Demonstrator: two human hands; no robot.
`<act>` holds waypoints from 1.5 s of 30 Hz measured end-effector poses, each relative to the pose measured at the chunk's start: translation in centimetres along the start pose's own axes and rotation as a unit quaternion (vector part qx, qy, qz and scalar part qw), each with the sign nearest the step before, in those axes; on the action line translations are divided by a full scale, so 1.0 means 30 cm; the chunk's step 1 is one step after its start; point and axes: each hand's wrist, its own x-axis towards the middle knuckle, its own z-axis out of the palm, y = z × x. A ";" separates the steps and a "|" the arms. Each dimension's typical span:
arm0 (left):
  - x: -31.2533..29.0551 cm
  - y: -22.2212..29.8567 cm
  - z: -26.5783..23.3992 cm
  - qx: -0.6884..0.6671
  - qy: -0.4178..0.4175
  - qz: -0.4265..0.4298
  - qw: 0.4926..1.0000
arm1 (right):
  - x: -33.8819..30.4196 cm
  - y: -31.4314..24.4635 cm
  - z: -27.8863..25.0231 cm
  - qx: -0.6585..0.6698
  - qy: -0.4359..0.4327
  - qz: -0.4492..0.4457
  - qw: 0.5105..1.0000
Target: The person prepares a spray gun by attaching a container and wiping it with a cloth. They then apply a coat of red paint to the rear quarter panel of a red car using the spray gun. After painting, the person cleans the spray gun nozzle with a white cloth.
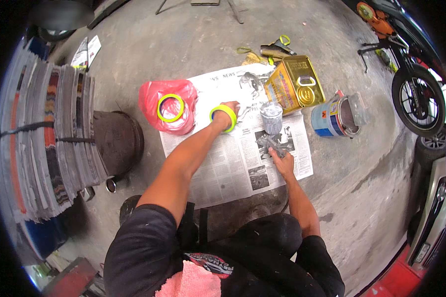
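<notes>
From where I stand, at the left a red plastic bag overlaps the newspaper's upper left corner, a lime-rimmed ring lying on it. Next, the left hand reaches down to the newspaper above its middle, another lime band around the wrist; its fingers are too hidden for me to tell whether that grip holds anything. Right of the newspaper's centre stands a grey-smeared tub, and just below it the right hand has its grip closed around a grey tool, held over the printed photographs. I'd judge the tool light, stiff and perhaps slippery if that grey is wet, best taken by its near end. It looks slim, dull and coated; its exact kind is unclear. A gold tin stands at the newspaper's upper right, a blue can beyond its right edge.
</notes>
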 end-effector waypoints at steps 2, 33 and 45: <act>0.029 0.058 -0.099 -0.042 0.108 0.046 0.992 | -0.032 -0.040 -0.044 -0.024 0.019 0.018 0.999; -0.575 -0.306 -0.511 -0.172 -0.142 0.074 0.972 | -0.025 -0.977 -0.680 0.220 0.151 -0.225 0.937; -0.665 -0.499 -0.396 -0.148 -0.102 -0.152 0.972 | -0.027 -0.853 -0.755 0.310 0.241 -0.241 0.888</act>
